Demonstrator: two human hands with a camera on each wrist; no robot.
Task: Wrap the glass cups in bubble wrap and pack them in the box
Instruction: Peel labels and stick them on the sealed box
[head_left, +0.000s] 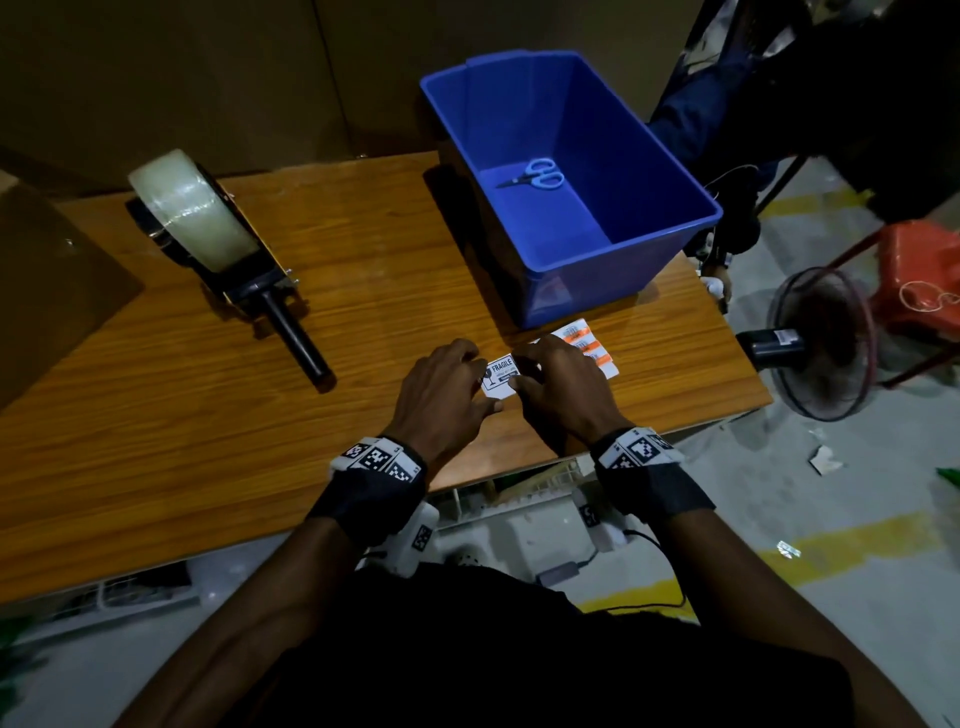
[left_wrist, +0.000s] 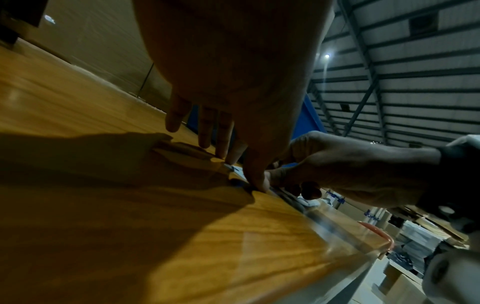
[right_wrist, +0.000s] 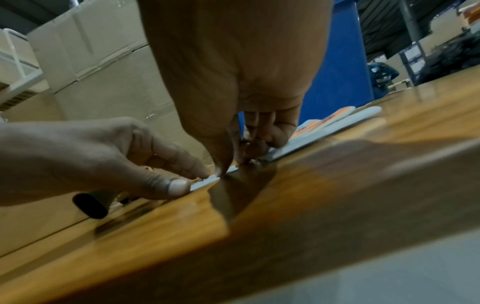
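No glass cups or bubble wrap appear in any view. A white FRAGILE sticker (head_left: 500, 371) lies flat on the wooden table (head_left: 208, 415) near its front edge. My left hand (head_left: 480, 382) presses its left end down with the thumb and straight fingertips (left_wrist: 223, 153). My right hand (head_left: 519, 371) pinches the sticker's right edge between thumb and forefinger, its other fingers curled in. The right wrist view shows the thin sticker edge (right_wrist: 205, 183) under both thumbs. Behind my hands stands an open blue plastic bin (head_left: 649, 244).
Blue-handled scissors (head_left: 535, 176) lie in the bin. Orange-and-white label sheets (head_left: 592, 343) lie just right of my right hand. A tape dispenser (head_left: 208, 223) with a clear roll lies at back left. A floor fan (head_left: 821, 343) stands off the table's right edge.
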